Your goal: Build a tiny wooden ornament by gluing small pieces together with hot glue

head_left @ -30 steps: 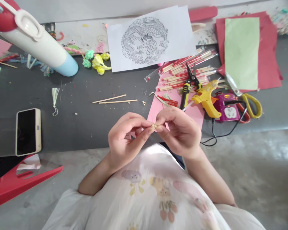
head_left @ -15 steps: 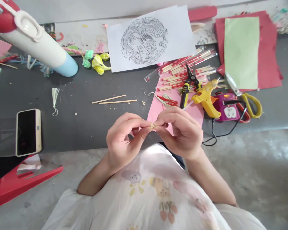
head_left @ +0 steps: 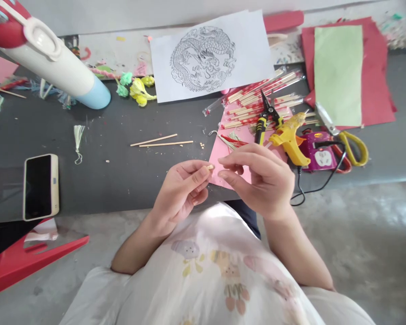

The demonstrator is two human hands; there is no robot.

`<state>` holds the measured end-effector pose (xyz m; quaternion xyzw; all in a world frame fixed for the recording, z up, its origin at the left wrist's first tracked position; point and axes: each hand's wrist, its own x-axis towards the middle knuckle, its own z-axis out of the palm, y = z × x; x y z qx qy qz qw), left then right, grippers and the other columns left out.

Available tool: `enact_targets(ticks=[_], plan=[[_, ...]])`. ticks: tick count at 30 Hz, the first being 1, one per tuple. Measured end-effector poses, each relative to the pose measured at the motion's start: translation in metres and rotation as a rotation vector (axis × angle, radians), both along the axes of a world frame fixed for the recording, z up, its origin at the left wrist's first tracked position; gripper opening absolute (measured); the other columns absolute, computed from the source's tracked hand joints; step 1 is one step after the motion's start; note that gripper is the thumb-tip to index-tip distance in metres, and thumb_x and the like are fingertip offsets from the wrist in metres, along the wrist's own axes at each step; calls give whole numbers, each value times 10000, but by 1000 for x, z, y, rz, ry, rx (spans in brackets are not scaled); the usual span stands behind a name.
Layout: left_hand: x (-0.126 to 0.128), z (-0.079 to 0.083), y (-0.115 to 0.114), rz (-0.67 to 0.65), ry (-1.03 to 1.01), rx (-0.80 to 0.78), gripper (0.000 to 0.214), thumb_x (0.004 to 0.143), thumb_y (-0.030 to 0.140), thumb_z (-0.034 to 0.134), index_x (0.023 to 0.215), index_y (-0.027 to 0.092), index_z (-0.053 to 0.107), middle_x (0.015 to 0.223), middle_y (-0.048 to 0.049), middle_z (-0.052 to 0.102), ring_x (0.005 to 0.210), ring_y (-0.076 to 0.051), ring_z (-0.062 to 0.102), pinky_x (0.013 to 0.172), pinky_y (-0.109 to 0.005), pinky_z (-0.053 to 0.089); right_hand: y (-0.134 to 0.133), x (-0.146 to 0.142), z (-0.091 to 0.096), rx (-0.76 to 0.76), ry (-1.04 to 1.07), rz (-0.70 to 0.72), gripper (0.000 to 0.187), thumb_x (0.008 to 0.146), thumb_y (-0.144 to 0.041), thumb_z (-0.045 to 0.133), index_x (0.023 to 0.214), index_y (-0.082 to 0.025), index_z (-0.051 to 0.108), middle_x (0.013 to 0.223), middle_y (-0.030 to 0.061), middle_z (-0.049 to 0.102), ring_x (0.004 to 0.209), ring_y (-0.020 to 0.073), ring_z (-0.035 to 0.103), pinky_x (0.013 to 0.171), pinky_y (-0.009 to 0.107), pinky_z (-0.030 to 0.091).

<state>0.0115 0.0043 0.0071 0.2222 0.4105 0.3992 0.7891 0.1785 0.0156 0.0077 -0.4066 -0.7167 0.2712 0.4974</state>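
Observation:
Between the thumb and forefinger of my left hand (head_left: 186, 192) is a tiny pale piece (head_left: 210, 167), too small to name surely; it looks like wood. My right hand (head_left: 259, 178) is just to the right, its thumb and fingertips parted with nothing visible between them. Both hands are above the table's front edge, by a pink paper sheet (head_left: 219, 170). Farther back lie two thin wooden sticks (head_left: 165, 144), with small pale bits (head_left: 202, 146) at their right. A red-and-white tassel (head_left: 232, 141) rests on the pink paper beyond my hands.
Yellow-handled pliers (head_left: 262, 126), a yellow glue gun (head_left: 291, 142) with its cord, and scissors (head_left: 353, 146) lie at right. Bundled red-tipped sticks (head_left: 250, 97) are behind them. A dragon drawing (head_left: 205, 58) lies at the back. At left are a bottle (head_left: 71, 67) and a phone (head_left: 40, 187).
My hands, which met fingertip to fingertip on the pale piece, have come apart. My right hand has let go and moved slightly right; the piece stays in my left.

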Motion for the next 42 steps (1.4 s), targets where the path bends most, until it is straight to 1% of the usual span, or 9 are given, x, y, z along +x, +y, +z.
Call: enact_targets(ticks=[3,7,16,19,22,25,29,34,42], plan=[[0,0,-1,1,-17,20,189,767,356,758,778,171,715,570,46,443,440,-9,306,350,-119,275,0,-1,1,13,-45,21,212,770,-103,717,961,-192,696,852,41,659,713,130,607,620,283,543],[1,1,-4,15,38,63,171,778,338,746,767,169,719,579,36,486,429,-13,351,357,-140,289,0,0,2,63,-76,36,185,778,-95,705,940,-183,693,832,43,635,743,137,622,648,286,555],[0,1,-6,21,159,173,167,797,339,718,770,175,702,680,-6,606,424,-21,377,358,-185,236,0,4,3,76,-116,73,161,783,-89,682,918,-176,681,829,48,627,754,142,624,648,290,547],[-1,-3,-8,25,239,275,151,818,349,701,817,198,706,731,-8,629,446,-29,410,370,-196,278,0,5,4,147,-158,60,163,781,-74,672,911,-171,679,831,55,629,757,146,624,650,293,542],[-3,-4,-10,78,350,435,97,804,305,724,845,218,715,782,-3,635,492,-34,450,408,-197,346,0,6,4,193,-197,55,170,774,-48,665,902,-159,681,828,65,634,745,145,615,645,296,534],[-4,-2,-12,104,472,574,79,793,250,737,861,212,724,802,-11,637,549,-47,491,469,-203,409,-1,5,4,186,-194,68,165,771,-37,666,889,-151,679,813,64,631,745,147,620,653,300,535],[-6,-1,-13,119,578,718,129,777,210,750,905,209,729,835,-27,639,632,-77,548,514,-213,451,-2,4,4,167,-163,85,169,783,-43,660,898,-166,673,819,51,628,730,134,617,640,287,538],[-8,-2,-14,169,639,814,151,786,164,736,928,216,730,849,-17,638,574,-50,517,513,-210,452,-2,3,3,161,-154,84,169,791,-49,658,902,-176,675,821,46,632,728,132,617,638,287,544],[-10,-5,-14,187,748,965,150,805,159,714,945,212,718,853,-16,650,605,-54,539,512,-199,446,-2,0,1,167,-128,59,126,805,-86,653,894,-173,675,804,43,643,700,132,624,611,280,552]])
